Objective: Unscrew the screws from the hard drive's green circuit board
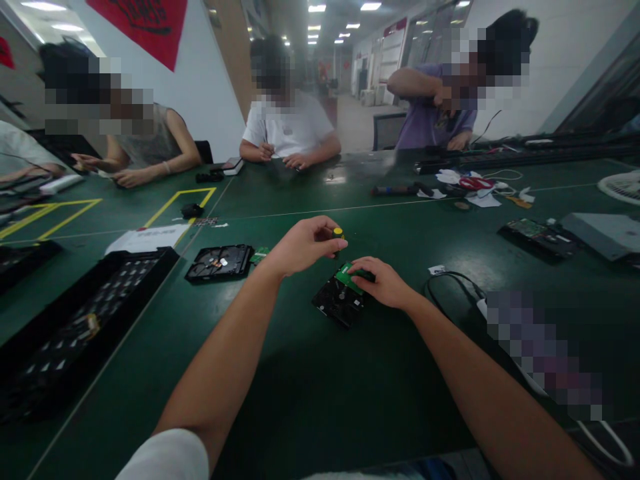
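Observation:
A hard drive (340, 301) lies at an angle on the green table in front of me, its dark underside facing up. On its upper part is a green circuit board (345, 275). My left hand (313, 243) is closed around a small screwdriver (339, 235) with a yellow-topped handle, held upright just beyond the drive; its tip is hard to make out. The fingers of my right hand (383, 281) are bent and grip the circuit board at its right side, partly covering it. A second hard drive (220, 262) lies to the left of my left hand, with another green board (260, 255) beside it.
A long black tray (150, 267) with small parts stands at left. Right of me are a cable (453, 275), a blurred-out device (543, 353), another drive (537, 239) and a grey metal box (603, 235). Several people sit across the table (280, 400).

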`<state>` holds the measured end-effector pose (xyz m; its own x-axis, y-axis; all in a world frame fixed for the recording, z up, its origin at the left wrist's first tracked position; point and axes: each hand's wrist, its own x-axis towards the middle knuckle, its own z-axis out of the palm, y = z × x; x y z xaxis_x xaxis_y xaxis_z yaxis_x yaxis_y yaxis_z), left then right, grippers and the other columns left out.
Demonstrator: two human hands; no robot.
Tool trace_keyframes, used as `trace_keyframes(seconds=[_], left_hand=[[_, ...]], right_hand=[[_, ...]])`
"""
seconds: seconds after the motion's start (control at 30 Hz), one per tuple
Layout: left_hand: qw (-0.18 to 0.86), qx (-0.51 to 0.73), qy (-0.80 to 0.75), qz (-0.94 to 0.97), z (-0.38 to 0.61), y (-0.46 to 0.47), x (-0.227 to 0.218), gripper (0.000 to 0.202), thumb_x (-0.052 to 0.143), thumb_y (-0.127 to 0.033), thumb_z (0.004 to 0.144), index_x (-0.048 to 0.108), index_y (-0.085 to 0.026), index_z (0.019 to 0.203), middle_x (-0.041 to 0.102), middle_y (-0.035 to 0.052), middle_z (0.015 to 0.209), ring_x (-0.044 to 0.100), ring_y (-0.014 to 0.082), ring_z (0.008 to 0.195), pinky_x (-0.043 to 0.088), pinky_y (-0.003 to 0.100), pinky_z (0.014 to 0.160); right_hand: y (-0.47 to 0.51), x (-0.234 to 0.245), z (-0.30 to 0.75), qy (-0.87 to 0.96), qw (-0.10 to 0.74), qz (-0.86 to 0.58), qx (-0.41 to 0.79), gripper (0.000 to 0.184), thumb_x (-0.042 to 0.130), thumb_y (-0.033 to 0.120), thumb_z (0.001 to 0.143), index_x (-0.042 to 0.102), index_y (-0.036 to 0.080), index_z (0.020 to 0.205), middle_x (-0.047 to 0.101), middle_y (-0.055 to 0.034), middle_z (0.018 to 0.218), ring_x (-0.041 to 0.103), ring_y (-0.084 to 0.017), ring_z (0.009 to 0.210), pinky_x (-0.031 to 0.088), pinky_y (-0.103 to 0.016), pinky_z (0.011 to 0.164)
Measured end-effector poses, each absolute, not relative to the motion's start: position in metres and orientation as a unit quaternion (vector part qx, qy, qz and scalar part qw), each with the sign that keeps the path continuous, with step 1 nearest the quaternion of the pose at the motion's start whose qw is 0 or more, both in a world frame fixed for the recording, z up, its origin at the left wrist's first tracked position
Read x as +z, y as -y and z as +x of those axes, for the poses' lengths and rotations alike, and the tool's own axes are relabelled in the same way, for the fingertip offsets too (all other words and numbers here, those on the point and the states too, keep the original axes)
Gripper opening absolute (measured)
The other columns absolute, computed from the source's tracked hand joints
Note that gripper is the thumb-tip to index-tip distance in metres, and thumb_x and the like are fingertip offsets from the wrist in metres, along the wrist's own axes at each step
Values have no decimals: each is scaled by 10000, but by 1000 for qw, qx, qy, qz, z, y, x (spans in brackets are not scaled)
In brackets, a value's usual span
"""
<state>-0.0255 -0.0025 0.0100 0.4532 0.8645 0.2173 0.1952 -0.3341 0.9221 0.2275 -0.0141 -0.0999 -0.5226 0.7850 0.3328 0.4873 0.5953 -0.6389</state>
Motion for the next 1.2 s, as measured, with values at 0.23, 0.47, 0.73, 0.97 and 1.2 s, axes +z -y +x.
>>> trace_keyframes(seconds=[0.23, 0.47, 0.73, 0.97, 1.2], left_hand=[[380, 373, -404, 744, -27, 1, 7, 381, 853, -465, 832, 639, -180, 967, 704, 36, 838, 696, 152, 694, 582, 282, 649], [340, 357, -416, 764, -23, 7, 13, 346, 797, -499, 880, 676, -198, 1000, 696, 28, 828, 690, 155, 695, 573, 265, 614], [381, 341, -400, 761, -21, 6, 12, 286, 705, -405, 960, 709, -168, 1121, 741, 81, 990, 702, 169, 807, 631, 278, 650], [472, 358, -342, 729, -25, 2, 4, 384, 656, -171, 943, 591, -179, 1321, 709, 92, 1104, 722, 189, 987, 661, 352, 822], [408, 344, -392, 749, -28, 0, 6, 315, 741, -233, 908, 649, -200, 1207, 717, 66, 1040, 717, 150, 785, 656, 318, 727]], right_hand=[[14, -101, 229, 840, 299, -383, 240, 190, 683, 232, 978, 738, 279, 1153, 727, -69, 1288, 649, -267, 1250, 474, -523, 1101], [16, -96, 227, 837, 299, -386, 247, 184, 683, 224, 974, 745, 284, 1136, 725, -69, 1279, 663, -265, 1219, 485, -520, 1088], [17, -96, 226, 834, 306, -386, 248, 185, 699, 222, 958, 756, 283, 1124, 735, -68, 1269, 662, -267, 1231, 480, -511, 1106], [16, -97, 226, 833, 299, -396, 243, 192, 692, 224, 964, 752, 280, 1138, 722, -69, 1297, 663, -260, 1232, 480, -511, 1107], [15, -99, 227, 832, 304, -392, 247, 196, 689, 227, 964, 754, 281, 1141, 723, -73, 1296, 658, -269, 1247, 478, -529, 1110]])
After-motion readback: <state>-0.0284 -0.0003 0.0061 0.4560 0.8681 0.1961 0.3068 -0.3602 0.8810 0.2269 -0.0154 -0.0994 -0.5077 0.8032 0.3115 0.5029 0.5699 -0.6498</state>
